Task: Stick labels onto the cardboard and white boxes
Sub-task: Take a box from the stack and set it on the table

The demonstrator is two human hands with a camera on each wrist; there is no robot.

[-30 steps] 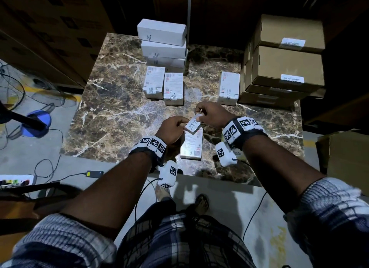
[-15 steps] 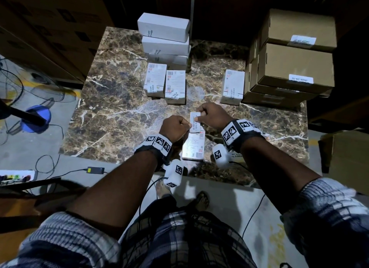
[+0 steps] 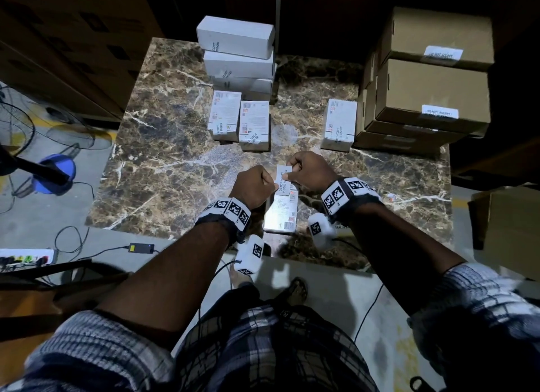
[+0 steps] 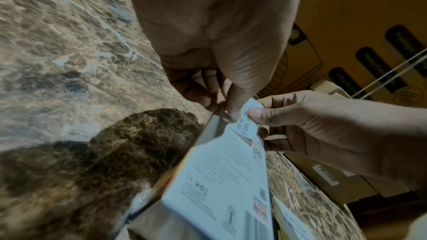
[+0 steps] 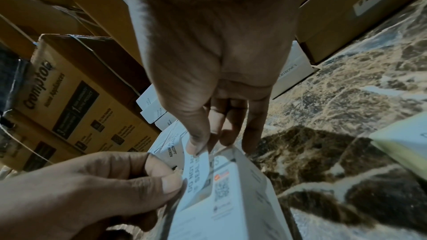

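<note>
Two hands pinch one thin rectangular paper label (image 3: pixel 284 179) by its edges, left hand (image 3: pixel 253 186) and right hand (image 3: pixel 310 169) both thumb-to-finger, holding it over the far end of a smooth white box (image 3: pixel 281 213) on the veined marble table (image 3: pixel 163 158).

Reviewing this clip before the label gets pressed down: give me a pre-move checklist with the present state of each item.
1. Both hands on the label: ok; left hand and right hand pinch opposite edges.
2. Label over the white box, at its far end: ok.
3. Printed side up: ok; DO NOT ACCEPT reads.
4. Backing peeled off: cannot tell.
5. Label already stuck flat: not ok; its edges are lifted in the right wrist view.
6. Box flat on the marble table: ok.
</note>
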